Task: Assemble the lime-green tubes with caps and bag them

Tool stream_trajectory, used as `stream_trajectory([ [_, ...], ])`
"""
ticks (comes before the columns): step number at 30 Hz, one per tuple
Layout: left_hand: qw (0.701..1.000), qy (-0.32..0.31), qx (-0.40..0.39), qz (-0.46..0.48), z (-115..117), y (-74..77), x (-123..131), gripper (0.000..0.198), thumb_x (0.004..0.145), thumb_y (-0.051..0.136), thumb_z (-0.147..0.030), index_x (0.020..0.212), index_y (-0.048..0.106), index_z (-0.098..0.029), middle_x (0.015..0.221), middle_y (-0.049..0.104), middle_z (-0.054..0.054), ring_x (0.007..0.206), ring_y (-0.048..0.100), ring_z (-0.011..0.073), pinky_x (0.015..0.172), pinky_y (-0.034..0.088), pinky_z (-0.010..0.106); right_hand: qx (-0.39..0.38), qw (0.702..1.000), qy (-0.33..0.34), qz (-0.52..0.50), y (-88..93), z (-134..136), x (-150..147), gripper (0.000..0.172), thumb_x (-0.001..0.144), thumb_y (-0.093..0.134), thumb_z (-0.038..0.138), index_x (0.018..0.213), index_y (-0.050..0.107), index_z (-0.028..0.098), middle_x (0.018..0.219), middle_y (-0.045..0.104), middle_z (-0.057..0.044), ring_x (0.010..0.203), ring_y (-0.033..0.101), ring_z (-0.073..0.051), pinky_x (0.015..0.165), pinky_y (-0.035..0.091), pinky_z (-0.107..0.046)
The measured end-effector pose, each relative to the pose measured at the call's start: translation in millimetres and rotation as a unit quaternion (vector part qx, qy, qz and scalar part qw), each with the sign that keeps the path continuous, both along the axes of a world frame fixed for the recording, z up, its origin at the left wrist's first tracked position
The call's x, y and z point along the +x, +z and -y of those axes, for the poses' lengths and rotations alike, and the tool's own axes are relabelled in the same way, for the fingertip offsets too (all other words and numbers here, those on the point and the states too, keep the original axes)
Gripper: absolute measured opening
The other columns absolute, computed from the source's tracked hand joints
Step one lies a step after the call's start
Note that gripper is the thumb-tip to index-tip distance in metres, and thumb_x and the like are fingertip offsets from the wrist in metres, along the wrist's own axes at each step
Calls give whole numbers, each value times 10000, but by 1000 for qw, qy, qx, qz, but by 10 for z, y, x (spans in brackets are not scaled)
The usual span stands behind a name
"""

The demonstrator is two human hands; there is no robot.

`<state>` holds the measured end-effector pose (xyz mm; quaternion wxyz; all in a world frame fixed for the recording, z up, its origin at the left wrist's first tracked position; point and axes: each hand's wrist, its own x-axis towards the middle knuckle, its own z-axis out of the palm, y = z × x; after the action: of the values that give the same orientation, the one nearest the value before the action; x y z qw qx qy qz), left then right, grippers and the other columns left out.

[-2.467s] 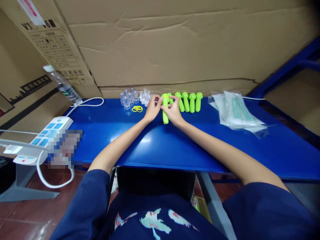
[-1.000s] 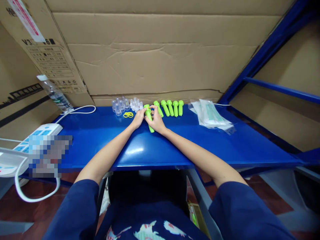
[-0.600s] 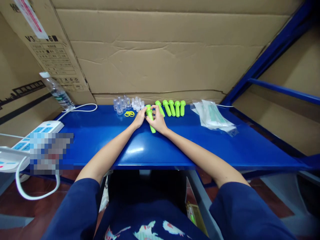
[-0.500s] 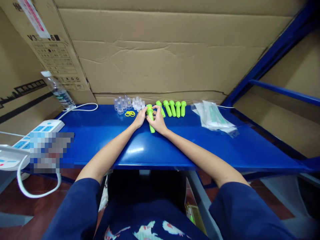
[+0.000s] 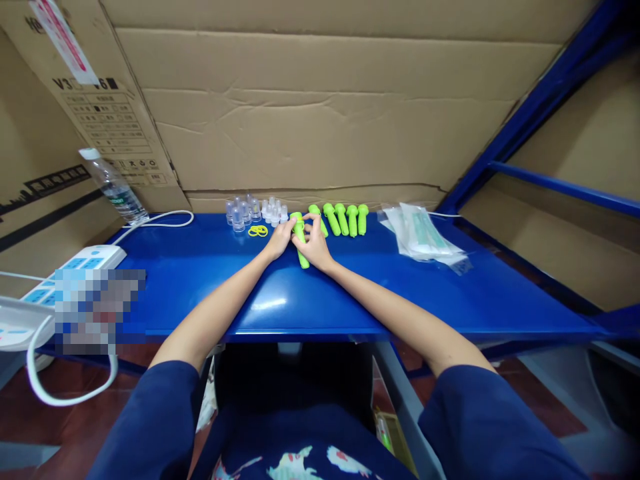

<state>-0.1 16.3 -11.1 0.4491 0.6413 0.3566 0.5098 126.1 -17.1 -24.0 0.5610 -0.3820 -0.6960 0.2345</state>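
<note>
A bright green flashlight-shaped body (image 5: 303, 259), wide head up and narrow end toward me, is between my two hands over the blue table (image 5: 200, 267). My left hand (image 5: 280, 241) pinches its head from the left. The fingers of my right hand (image 5: 317, 248) curl round it from the right, thumb along the barrel. Several matching green bodies (image 5: 341, 220) lie in a row just beyond and right of my right hand. Yellow rings (image 5: 258, 231) lie left of my left hand. Behind them stand clear plastic caps (image 5: 239, 219) and smaller whitish translucent pieces (image 5: 273, 212).
Clear plastic bags (image 5: 425, 233) with pale green contents lie at the right. A water bottle (image 5: 117, 190) leans at the back left, near a white power strip (image 5: 107, 257) and its cable (image 5: 37, 373). Cardboard (image 5: 320, 133) walls the back; a blue metal frame (image 5: 525, 100) rises at the right.
The view has shifted slightly. Both hands stay on the green body. A yellow band seen at its head earlier is no longer distinct.
</note>
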Motion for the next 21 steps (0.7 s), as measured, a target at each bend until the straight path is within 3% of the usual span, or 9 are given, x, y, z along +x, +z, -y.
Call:
stream_trajectory([
  [9, 999, 12, -12, -43, 42, 27, -4, 393, 988, 500, -363, 674, 603, -150, 666, 591, -1, 697, 525, 146, 770, 432, 268, -21, 1000, -20, 13, 53, 60, 7, 413, 803, 627, 336, 1101, 351, 266, 734, 561, 55, 516, 557, -140, 509, 462, -275],
  [13, 999, 15, -10, -52, 58, 31, -8, 377, 987, 510, -328, 671, 605, -145, 662, 585, -9, 678, 512, 131, 739, 423, 253, -28, 999, -19, -3, 51, 56, 2, 407, 794, 634, 321, 1074, 345, 267, 705, 558, 69, 517, 547, -136, 530, 481, -276],
  [17, 999, 43, -23, -5, 29, 25, -1, 391, 960, 576, -361, 626, 558, -157, 595, 524, -26, 602, 482, 108, 669, 431, 238, -27, 999, 11, -13, -5, -13, -3, 451, 818, 633, 385, 1139, 342, 257, 811, 622, 26, 626, 627, -154, 631, 551, -311],
  [21, 990, 86, -77, 80, -26, 16, 3, 355, 948, 594, -441, 754, 638, -147, 666, 629, 9, 646, 604, 134, 648, 490, 234, -33, 998, 50, 13, -73, -96, -3, 534, 835, 612, 414, 1250, 331, 230, 887, 649, -8, 687, 684, -175, 714, 587, -358],
])
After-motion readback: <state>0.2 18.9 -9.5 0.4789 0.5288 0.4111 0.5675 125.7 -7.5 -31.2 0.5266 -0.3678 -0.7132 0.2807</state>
